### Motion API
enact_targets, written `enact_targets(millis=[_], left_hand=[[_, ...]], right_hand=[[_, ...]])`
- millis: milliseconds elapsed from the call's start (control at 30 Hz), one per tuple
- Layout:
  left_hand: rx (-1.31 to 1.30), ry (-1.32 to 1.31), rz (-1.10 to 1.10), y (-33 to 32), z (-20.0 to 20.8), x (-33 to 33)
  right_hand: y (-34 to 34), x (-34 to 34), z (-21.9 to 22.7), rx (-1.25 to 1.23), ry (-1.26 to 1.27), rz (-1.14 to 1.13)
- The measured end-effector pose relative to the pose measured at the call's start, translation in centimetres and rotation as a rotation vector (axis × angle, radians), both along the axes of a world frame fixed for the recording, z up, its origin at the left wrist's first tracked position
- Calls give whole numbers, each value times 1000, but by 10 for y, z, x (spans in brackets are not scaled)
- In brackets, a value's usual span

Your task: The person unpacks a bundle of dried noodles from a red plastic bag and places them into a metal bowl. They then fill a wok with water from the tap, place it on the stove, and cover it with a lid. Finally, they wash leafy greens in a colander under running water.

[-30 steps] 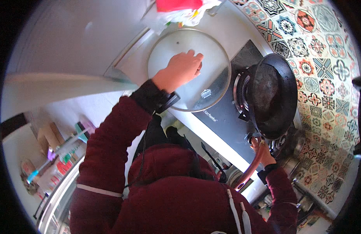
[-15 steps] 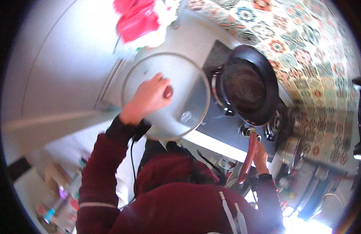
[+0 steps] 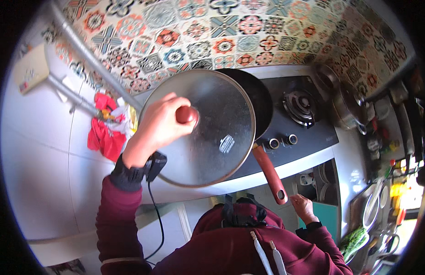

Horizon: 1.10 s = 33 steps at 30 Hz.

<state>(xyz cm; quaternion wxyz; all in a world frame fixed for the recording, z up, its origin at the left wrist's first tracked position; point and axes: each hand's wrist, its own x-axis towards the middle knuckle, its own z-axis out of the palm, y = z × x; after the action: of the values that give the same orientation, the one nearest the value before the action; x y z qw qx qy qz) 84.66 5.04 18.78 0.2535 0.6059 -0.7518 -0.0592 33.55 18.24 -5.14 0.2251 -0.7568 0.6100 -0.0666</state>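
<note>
Clear glass with a thin metal rim: the pan lid (image 3: 219, 103) hangs from the left hand (image 3: 158, 123), which I read through the head view. Left grip: fingers wrapped around the reddish-brown lid knob (image 3: 186, 114), palm side hidden from me. Lid spreads out around that grip, mostly to its right, and overlaps the dark frying pan (image 3: 262, 103); whether the 2 touch, I cannot tell.

Right hand (image 3: 304, 209), low and well to the right of the left grip: fingers loosely curled, nothing seen in them. How far they are open, I cannot tell. Just beside it, on its left, ends the reddish-brown pan handle (image 3: 268, 172), apart from the fingertips.

Farther right of the left grip, on the gas hob (image 3: 320, 133): 2 control knobs (image 3: 273, 144) and 1 bare burner (image 3: 298, 107). Left of and below the grip: a red plastic bag (image 3: 104, 140).

Handling estimate: lid stiff, fairly heavy for its width, breakable at a knock, slippery if wet. Best hold is the knob, central, so it hangs level; the rim would tip it. Pan probably heavier; I would take its handle mid-length.
</note>
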Motion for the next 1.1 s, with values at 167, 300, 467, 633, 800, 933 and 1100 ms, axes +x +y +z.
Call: enact_targets(millis=[167,300,467,633,800,933,1100], left_hand=[[103,-178,-163,-95,-9,-34],[130,-242,-211,-134,-31,-50],[216,-225,-177,-153,-50,-61],[286,-249,-181,-160,-56,-66],[284,-152,-164,-163,-64,-65],[157,-129,-175,-160,-74,-64],[209,-217,-196,-162,-75,-60]], right_hand=[[49,-26,-36,120,-92,-357],[114,-51,-76,379,-182,-682],[187,-64,-111,632,-311,-942],[195,-57,-121,748,-443,-952],[147,-43,-110,592,-472,-876],[121,-37,-101,537,-481,-818],[137,-46,-126,551,-493,-748]])
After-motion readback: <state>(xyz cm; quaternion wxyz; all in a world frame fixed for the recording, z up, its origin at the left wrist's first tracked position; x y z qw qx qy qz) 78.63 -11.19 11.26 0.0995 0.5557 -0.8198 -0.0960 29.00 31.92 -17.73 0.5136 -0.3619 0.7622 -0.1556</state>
